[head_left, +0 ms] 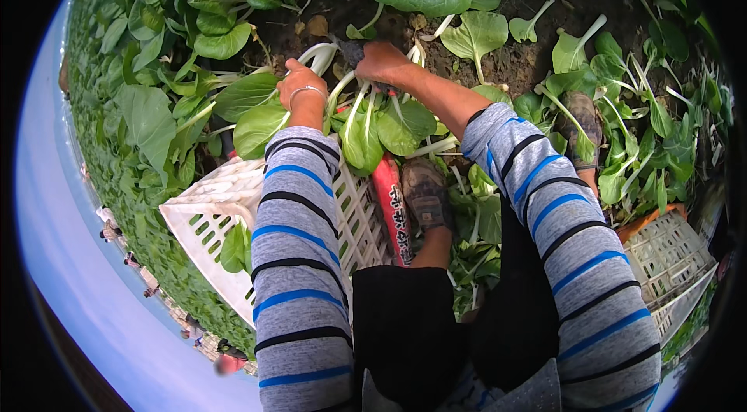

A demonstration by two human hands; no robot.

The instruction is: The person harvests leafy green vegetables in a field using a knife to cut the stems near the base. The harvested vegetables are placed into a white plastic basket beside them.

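My left hand (302,85) is closed around a leafy green plant (321,56), which looks like bok choy. Its thick white stalks rise beyond my fingers, and broad leaves hang below the wrist. Just to the right, my right hand (379,65) is curled around a tool that looks like a knife (350,51). The dark blade reaches toward the cut-looking stalk end, and most of its handle is covered by the fingers. Below the right hand hang loose leaves with pale stems (362,132).
A white plastic crate (204,193) stands under my left forearm, with a red bag bearing writing (392,208) beside it. Another crate (671,260) is at the right. Loose leaves (478,38) litter the soil around my shoes (429,193). Dense crop rows (99,91) stretch left, with several people far off.
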